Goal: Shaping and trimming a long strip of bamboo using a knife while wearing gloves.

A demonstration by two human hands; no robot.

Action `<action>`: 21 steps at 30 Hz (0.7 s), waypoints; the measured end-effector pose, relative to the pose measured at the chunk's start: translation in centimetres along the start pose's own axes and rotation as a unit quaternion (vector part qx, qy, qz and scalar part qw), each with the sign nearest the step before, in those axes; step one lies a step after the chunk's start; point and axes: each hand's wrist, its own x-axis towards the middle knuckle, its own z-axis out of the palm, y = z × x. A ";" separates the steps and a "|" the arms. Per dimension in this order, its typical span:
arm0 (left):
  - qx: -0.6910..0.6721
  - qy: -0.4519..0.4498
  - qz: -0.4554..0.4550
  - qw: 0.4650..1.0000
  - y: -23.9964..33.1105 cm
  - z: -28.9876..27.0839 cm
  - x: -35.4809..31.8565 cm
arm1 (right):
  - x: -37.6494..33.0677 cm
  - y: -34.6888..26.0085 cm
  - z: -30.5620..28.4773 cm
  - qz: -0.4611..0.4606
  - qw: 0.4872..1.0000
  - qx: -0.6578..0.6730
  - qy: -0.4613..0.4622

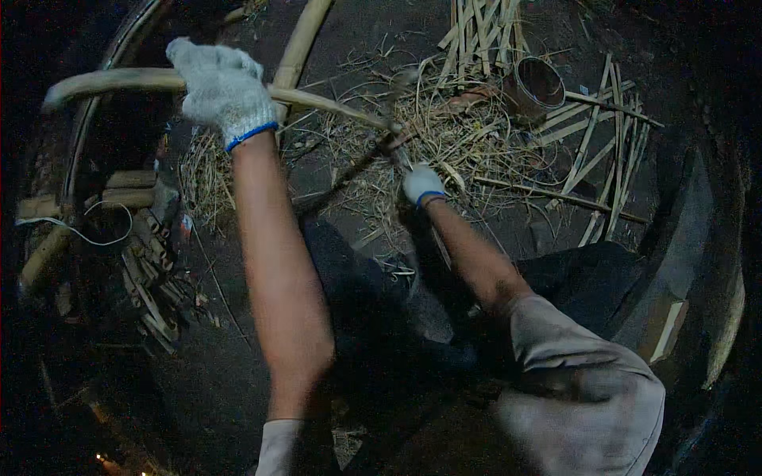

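My left hand [220, 89], in a white knit glove with a blue cuff, is closed around a long, slightly bent bamboo strip [337, 105]. The strip runs from the far left across to the middle, its right end close to my right hand. My right hand [422, 184], in a matching glove, is closed low over the shavings. Something thin and greyish sticks up from it toward the strip's end, too blurred to make out. A dark, stick-like shape [349, 170] slants below the strip. A heap of thin bamboo shavings [468, 143] lies beneath and beyond both hands.
A thick bamboo pole [305, 40] stands beyond my left hand. A round container [536, 86] sits right of the shavings, with bamboo slats [583, 155] beside it. Short cut pieces [147, 278] and a white cord [119, 230] lie at left. A curved wooden edge [726, 333] is at right.
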 end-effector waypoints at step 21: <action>-0.038 -0.147 -0.019 0.988 0.3 -4.2 3.3 | 1.7 -6.0 -5.6 0.017 0.997 0.062 -0.033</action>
